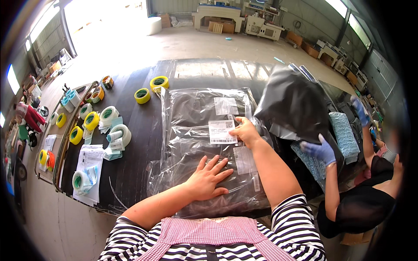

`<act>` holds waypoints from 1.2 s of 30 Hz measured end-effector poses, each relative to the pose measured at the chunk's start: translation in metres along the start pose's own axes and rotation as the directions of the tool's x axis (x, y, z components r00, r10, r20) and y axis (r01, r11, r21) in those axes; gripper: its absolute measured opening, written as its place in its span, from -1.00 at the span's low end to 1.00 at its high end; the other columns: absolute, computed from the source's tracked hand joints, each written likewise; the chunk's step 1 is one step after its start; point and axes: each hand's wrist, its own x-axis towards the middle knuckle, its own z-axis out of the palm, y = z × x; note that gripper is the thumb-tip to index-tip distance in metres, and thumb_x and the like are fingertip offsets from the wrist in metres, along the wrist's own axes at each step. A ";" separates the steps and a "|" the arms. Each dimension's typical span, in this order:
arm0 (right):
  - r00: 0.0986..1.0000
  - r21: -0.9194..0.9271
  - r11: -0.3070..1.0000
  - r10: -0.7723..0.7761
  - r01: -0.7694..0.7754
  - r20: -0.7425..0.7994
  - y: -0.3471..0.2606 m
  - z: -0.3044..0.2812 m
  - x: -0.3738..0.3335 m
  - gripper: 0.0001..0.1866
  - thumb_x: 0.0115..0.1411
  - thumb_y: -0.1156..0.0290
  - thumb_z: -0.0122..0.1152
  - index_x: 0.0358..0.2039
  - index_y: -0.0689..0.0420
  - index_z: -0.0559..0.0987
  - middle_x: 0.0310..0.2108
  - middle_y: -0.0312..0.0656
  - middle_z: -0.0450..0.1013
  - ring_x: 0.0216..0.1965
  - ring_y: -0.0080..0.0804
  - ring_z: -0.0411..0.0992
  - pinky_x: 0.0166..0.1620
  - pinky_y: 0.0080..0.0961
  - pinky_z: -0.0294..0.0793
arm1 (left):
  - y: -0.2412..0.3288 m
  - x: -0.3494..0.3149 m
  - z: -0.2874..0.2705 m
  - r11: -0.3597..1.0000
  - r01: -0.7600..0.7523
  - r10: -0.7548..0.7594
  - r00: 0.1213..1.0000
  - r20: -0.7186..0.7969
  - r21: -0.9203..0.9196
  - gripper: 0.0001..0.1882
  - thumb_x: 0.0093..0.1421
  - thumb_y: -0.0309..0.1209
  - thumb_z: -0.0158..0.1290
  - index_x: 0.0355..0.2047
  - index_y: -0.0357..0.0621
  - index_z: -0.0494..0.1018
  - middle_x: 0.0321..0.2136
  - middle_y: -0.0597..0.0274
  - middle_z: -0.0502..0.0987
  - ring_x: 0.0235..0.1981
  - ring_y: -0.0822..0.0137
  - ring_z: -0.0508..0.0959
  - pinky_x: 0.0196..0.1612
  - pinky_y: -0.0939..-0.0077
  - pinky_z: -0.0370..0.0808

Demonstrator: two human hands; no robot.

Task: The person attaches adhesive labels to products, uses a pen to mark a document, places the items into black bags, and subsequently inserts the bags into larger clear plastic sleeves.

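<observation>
A black package in clear plastic film (187,126) lies before me on the dark table. My left hand (207,179) rests flat on its lower part, fingers spread and nothing held. Near the package's middle, the thumb and bent index finger of my right hand (247,132) grip the right edge of a white printed label (221,132). The label lies against the film. Above it is a paler slip (226,106), and another pale slip (245,160) shows below, beside my right forearm.
Several tape rolls (142,95) and stacked papers (90,161) lie on the left. At right, a co-worker's gloved hand (320,150) is beside a large black plastic bag (291,102). Blue wrapped bundles (344,137) lie nearby. Machines (217,16) stand in the background.
</observation>
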 end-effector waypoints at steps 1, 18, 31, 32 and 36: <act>0.999 -0.061 0.997 -0.038 0.037 -0.025 0.006 0.000 0.005 -0.10 -0.02 0.64 0.47 0.32 0.32 0.21 -0.33 -0.12 0.54 -0.36 -0.41 0.56 -0.33 -0.50 0.56 | 0.001 0.001 0.001 1.000 -0.004 0.004 1.000 -0.030 0.002 -0.27 0.28 0.18 -0.03 0.34 0.09 0.27 0.40 -0.05 0.14 0.43 -0.14 0.06 0.39 -0.29 -0.07; 0.812 -0.881 0.183 -0.503 0.437 0.298 -0.030 0.005 -0.024 -0.26 0.19 0.24 0.27 0.33 0.21 0.24 0.38 0.05 0.13 0.36 0.00 0.17 0.35 -0.18 0.21 | -0.077 0.082 -0.018 0.965 0.257 -0.259 0.965 0.051 0.042 0.02 0.28 0.34 -0.20 0.43 -0.28 -0.03 0.47 -0.07 -0.10 0.51 0.02 -0.19 0.49 0.02 -0.27; 0.912 -0.817 0.576 -0.340 0.009 -0.230 0.048 -0.158 -0.044 -0.30 0.24 -0.05 0.24 0.12 0.33 0.45 0.12 0.20 0.44 0.22 0.01 0.37 0.21 -0.21 0.33 | -0.223 -0.020 -0.012 0.575 0.714 -0.817 0.529 -0.231 -0.399 -0.21 0.31 0.12 0.01 0.33 -0.22 0.25 0.38 -0.12 0.18 0.44 0.11 0.11 0.41 0.03 0.03; 0.983 -0.670 0.741 -0.097 -0.031 -0.153 0.047 -0.171 -0.051 -0.34 0.24 -0.06 0.23 0.09 0.29 0.48 0.01 0.19 0.51 0.10 0.06 0.45 0.14 -0.23 0.38 | -0.255 -0.040 -0.001 0.506 0.682 -0.849 0.504 -0.162 -0.529 -0.17 0.29 0.17 0.01 0.34 -0.22 0.24 0.37 -0.12 0.20 0.43 0.10 0.14 0.39 0.01 0.07; 0.932 -0.143 0.927 0.322 -0.346 -0.168 0.099 -0.221 -0.138 -0.21 0.27 -0.37 -0.01 0.15 0.11 0.44 -0.13 -0.15 0.52 -0.26 -0.33 0.52 -0.26 -0.39 0.53 | -0.274 -0.015 -0.004 0.005 0.472 -0.893 0.398 0.208 -0.882 0.01 0.19 0.38 -0.01 0.34 -0.24 0.21 0.29 -0.08 0.32 0.32 0.04 0.29 0.29 -0.09 0.20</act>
